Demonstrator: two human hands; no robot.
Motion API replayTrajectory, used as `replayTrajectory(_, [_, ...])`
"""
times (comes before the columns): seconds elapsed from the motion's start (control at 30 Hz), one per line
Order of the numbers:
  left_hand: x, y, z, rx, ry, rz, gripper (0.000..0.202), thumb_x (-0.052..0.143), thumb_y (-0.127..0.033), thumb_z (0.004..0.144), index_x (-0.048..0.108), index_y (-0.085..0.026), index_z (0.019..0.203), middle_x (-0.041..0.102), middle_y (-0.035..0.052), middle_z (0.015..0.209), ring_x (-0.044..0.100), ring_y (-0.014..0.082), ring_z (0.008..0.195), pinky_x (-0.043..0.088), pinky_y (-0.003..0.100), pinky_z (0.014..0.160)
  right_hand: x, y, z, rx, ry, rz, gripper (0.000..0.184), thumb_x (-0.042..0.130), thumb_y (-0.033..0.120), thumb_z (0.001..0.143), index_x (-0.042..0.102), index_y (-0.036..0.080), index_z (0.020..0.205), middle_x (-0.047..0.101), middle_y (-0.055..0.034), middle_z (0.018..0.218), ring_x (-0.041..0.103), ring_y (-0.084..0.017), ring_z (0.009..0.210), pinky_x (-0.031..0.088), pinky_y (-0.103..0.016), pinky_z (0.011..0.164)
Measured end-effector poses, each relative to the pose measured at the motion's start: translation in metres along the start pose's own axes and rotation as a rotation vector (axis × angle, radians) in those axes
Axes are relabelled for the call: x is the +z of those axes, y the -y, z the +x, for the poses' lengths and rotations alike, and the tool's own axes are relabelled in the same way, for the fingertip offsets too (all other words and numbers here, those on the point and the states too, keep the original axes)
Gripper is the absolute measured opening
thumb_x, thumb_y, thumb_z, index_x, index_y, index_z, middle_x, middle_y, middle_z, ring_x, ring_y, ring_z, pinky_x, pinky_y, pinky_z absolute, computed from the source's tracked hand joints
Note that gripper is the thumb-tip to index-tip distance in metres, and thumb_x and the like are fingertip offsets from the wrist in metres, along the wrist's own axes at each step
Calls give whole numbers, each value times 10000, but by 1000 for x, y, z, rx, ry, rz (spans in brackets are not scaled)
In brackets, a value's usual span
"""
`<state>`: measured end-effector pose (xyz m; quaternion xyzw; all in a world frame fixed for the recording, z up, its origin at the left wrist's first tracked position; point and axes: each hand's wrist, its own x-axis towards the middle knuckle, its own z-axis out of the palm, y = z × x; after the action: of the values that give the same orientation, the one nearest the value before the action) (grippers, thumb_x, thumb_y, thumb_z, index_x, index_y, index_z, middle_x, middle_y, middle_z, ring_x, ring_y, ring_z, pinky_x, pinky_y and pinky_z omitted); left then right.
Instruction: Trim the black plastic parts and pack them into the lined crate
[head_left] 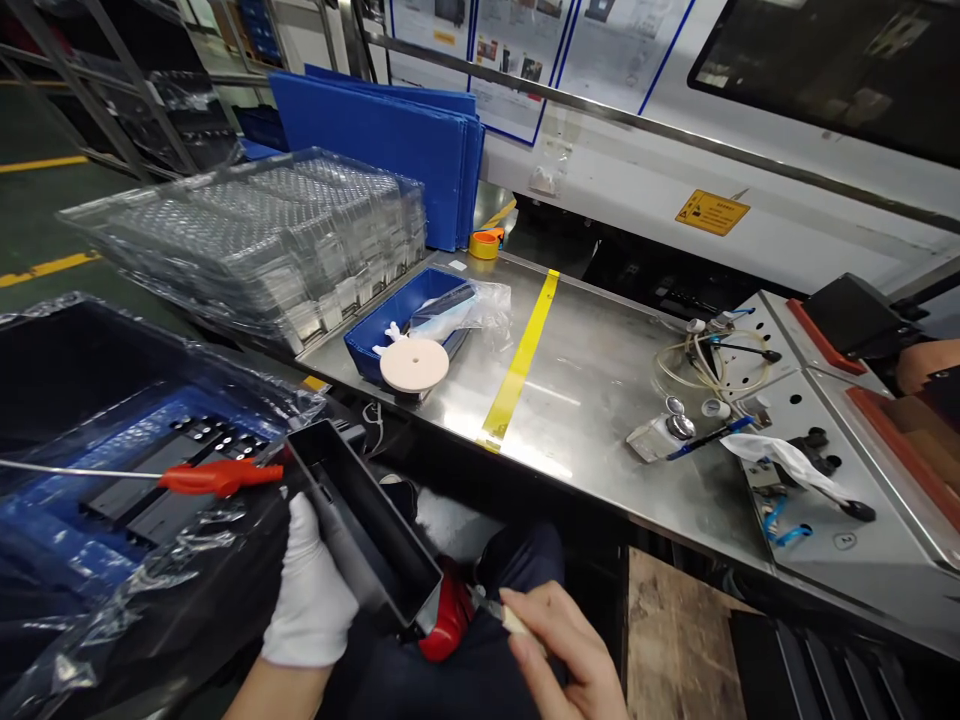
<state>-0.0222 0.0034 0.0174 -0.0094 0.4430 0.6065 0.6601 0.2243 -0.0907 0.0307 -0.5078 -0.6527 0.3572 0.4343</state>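
Note:
My left hand (311, 590), in a white glove, grips a long black open plastic housing (360, 520) from below, tilted over my lap. My bare right hand (566, 650) pinches a small knife-like tool (495, 610) whose tip meets the near end of the housing. A red object (448, 620) sits just under that end, against my dark trousers. To the left, a red-handled tool (221, 477) on a thin metal rod lies over a blue bin lined with plastic film (90, 500) holding more black parts.
A steel table (592, 400) with a yellow tape stripe stands ahead. On it are a blue tray (409, 310) with a white disc (414, 364), stacked clear blister trays (255, 240), tape roll (485, 243), and small fittings and tubing (705, 370). Blue sheets (382, 140) stand behind. A metal console (825, 450) is at right.

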Motion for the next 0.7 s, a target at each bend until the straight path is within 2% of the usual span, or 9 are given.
replayTrajectory(0.1, [7, 0, -3, -73, -133, -133, 492, 461, -633, 957, 757, -244, 1008, 781, 1, 881, 730, 189, 829, 609, 323, 830, 12, -2, 3, -44, -19, 71, 357, 613, 214, 973, 665, 335, 1305, 617, -30, 864, 636, -162, 740, 558, -262, 647])
replayTrajectory(0.17, [12, 1, -6, -75, -196, -184, 497, 392, -570, 1004, 736, -215, 1053, 777, 20, 886, 727, 200, 821, 617, 338, 777, 20, -3, 3, -91, -12, 111, 399, 618, 187, 963, 643, 330, 1335, 597, -28, 872, 625, -157, 740, 553, -257, 637])
replayTrajectory(0.27, [16, 2, -8, -28, -192, -174, 511, 306, -489, 1040, 714, -186, 1085, 770, 44, 900, 725, 219, 839, 621, 367, 757, 24, -5, 5, -134, 9, 121, 424, 610, 153, 951, 632, 308, 1345, 592, -32, 885, 620, -154, 752, 553, -248, 636])
replayTrajectory(0.4, [16, 2, -10, -41, -141, -200, 575, 273, -541, 1030, 709, -168, 995, 742, 61, 814, 703, 199, 727, 614, 343, 703, 17, -6, 10, -33, -76, 3, 389, 591, 116, 960, 671, 303, 1292, 618, -25, 863, 631, -145, 769, 554, -236, 683])
replayTrajectory(0.5, [11, 4, -8, -61, -165, -203, 555, 267, -502, 1038, 712, -171, 1021, 750, 67, 834, 714, 206, 764, 618, 342, 717, 14, -4, 9, -40, -78, 2, 398, 600, 123, 960, 663, 317, 1302, 617, -16, 854, 629, -141, 759, 548, -233, 674])
replayTrajectory(0.57, [4, 6, -5, -47, -153, -198, 452, 391, -489, 1016, 723, -185, 1052, 767, 62, 885, 725, 219, 805, 624, 350, 750, 16, -3, 8, -106, -42, 44, 396, 607, 150, 956, 656, 314, 1314, 609, -18, 860, 624, -142, 742, 544, -233, 648])
replayTrajectory(0.6, [1, 7, -4, -41, -96, -207, 395, 547, -522, 948, 733, -186, 1039, 769, 60, 889, 724, 226, 789, 627, 354, 747, 17, -5, 7, -117, -36, 43, 386, 606, 159, 957, 660, 310, 1308, 610, -19, 860, 627, -142, 739, 544, -231, 648])
replayTrajectory(0.67, [-5, 8, -2, -60, 85, -227, 464, 858, -503, 686, 749, -166, 986, 769, 63, 885, 714, 230, 748, 631, 358, 738, 16, -10, 6, -73, -68, 5, 343, 608, 176, 963, 688, 306, 1270, 625, -18, 847, 639, -138, 735, 545, -216, 657])
replayTrajectory(0.7, [-8, 8, -3, -96, 179, -233, 536, 941, -455, 563, 756, -159, 970, 766, 64, 876, 709, 225, 736, 630, 354, 738, 15, -14, 6, -27, -99, -12, 313, 611, 189, 968, 705, 309, 1241, 636, -16, 842, 646, -135, 737, 544, -204, 664])
